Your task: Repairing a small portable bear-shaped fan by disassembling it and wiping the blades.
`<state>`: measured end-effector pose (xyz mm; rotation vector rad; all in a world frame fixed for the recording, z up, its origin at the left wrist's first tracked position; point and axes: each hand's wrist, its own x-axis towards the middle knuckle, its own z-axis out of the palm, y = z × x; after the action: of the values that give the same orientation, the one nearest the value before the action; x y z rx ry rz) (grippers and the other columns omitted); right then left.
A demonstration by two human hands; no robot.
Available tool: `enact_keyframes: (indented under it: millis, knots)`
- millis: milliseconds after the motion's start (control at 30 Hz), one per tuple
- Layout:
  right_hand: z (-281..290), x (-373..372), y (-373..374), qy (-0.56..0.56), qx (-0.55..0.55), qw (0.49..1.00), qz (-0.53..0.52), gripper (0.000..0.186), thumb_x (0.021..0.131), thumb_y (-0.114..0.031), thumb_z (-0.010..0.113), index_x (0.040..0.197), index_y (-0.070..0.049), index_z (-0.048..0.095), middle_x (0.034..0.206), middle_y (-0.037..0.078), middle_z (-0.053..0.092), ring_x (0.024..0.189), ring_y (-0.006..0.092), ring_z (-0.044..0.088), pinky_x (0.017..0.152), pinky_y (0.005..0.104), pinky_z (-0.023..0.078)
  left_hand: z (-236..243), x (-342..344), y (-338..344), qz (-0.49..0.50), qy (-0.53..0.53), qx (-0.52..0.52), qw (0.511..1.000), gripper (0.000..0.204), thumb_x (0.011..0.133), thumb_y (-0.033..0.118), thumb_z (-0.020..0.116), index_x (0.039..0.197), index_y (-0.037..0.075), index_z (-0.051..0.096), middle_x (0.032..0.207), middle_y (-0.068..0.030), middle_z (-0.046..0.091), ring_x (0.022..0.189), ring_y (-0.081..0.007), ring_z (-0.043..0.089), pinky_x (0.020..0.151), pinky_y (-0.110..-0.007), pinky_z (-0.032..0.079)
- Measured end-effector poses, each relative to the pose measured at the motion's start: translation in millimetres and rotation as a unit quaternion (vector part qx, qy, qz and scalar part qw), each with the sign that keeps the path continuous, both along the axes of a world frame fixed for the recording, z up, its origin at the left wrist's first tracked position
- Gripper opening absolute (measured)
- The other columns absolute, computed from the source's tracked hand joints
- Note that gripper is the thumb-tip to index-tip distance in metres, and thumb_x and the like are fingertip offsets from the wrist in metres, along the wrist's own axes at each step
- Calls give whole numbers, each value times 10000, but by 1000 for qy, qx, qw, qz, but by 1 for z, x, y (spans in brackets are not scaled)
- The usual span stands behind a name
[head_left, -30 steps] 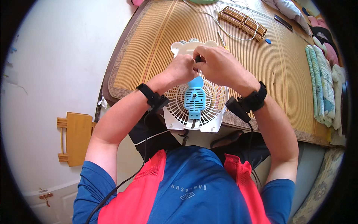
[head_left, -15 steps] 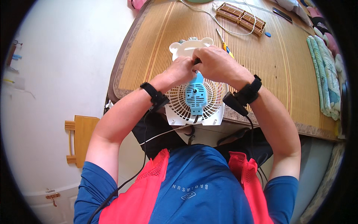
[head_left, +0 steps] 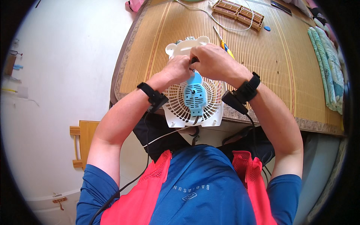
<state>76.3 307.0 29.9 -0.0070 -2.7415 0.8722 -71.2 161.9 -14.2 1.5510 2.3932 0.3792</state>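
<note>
A white fan housing (head_left: 173, 119) with round ear-like knobs lies at the table's near edge, its round slotted grille (head_left: 176, 98) facing up. On the grille sits a light-blue motor cover (head_left: 195, 96) with vent slots and a dark shaft. Above the cover, over the upper part of the housing, my left hand (head_left: 178, 68) and my right hand (head_left: 212, 62) meet with fingers closed. Something small and dark shows at the right hand's fingers. Its kind is hidden, and what the left fingertips grip cannot be seen.
A slatted mat covers the table (head_left: 270, 78). Beyond the right hand lies a yellow-and-blue-handled tool (head_left: 226, 48). Farther back are a brown latticed panel (head_left: 238, 14), a white cord, a blue pick-like piece (head_left: 267, 28) and a phone (head_left: 281, 7). Folded cloth (head_left: 325, 67) lies right; a wooden chair (head_left: 88, 140) stands left.
The whole view has shifted slightly. Both hands stay together at the same spot above the motor cover, with fingers still closed.
</note>
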Motion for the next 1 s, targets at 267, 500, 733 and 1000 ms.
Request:
enact_keyframes:
  millis: [267, 500, 733, 1000]
  knots:
    - [-4, 1, -1, 6, -6, 1000, -5, 191, 864, -75, 767, 984, 72, 790, 930, 290, 771, 930, 423, 779, 888, 515, 603, 5, -20, 6, -70, -57, 7, 996, 368, 807, 152, 839, 1146, 25, 773, 1023, -204, 816, 1019, -387, 785, 899, -469, 605]
    - [-2, -1, 1, -24, -21, 999, 0, 191, 864, -74, 740, 970, 76, 788, 922, 290, 768, 934, 430, 777, 882, 523, 599, 15, -33, 13, -78, -127, -122, 981, 485, 856, 112, 848, 1297, -33, 708, 1185, -191, 790, 1141, -277, 734, 1011, -413, 569]
    - [1, -7, -1, -23, -18, 1000, 10, 215, 863, -107, 770, 1001, 55, 796, 949, 295, 765, 954, 441, 766, 891, 518, 587, 23, -28, 8, -71, -139, -108, 982, 492, 853, 116, 848, 1300, -30, 701, 1205, -180, 784, 1159, -264, 725, 1011, -399, 566]
    - [15, -3, -11, -16, -40, 999, -1, 203, 861, -90, 771, 1000, 55, 800, 936, 293, 762, 948, 446, 767, 881, 519, 592, 13, -37, 1, -77, -133, -68, 986, 442, 839, 100, 808, 1257, -22, 736, 1133, -185, 798, 1084, -274, 748, 952, -406, 583]
